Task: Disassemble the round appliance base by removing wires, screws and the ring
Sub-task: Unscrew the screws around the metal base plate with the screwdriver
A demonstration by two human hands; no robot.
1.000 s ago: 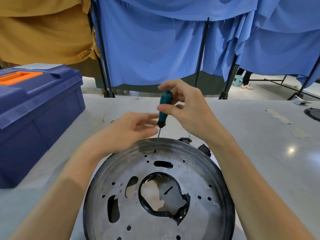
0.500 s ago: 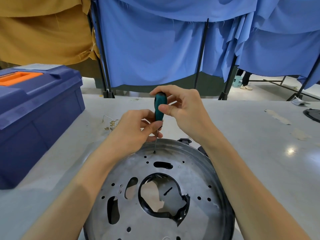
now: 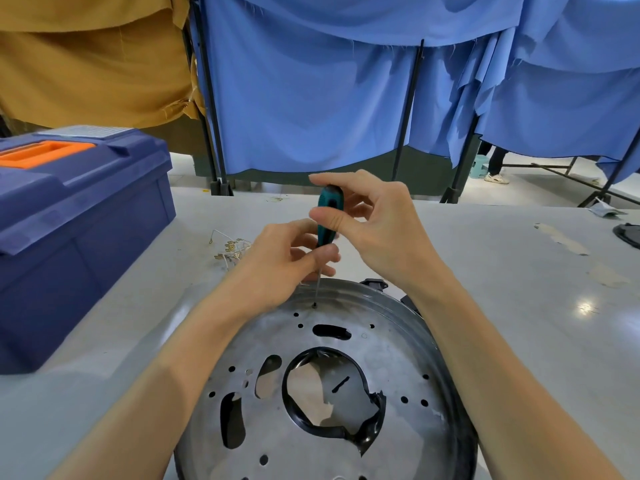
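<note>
The round appliance base [image 3: 388, 362], a grey metal disc with many holes and a dark rim, lies on the table in front of me. A torn black ring [image 3: 367, 434] lines its central opening. A teal-handled screwdriver [image 3: 328, 216] stands nearly upright with its tip in a screw [image 3: 314, 305] near the disc's far edge. My right hand [image 3: 377, 223] grips the handle from the right, thumb across its front. My left hand [image 3: 280, 265] pinches the lower handle and shaft from the left.
A blue toolbox [image 3: 76, 230] with an orange handle stands at the left. Loose wires with small terminals [image 3: 230, 249] lie on the grey table [image 3: 519, 306] beyond my left hand. A dark object [image 3: 628, 235] sits at the right edge. Blue and ochre curtains hang behind.
My left hand went from open beside the shaft to pinching it just below the handle. My right hand has shifted its grip on the handle. The tip has stayed on the same screw.
</note>
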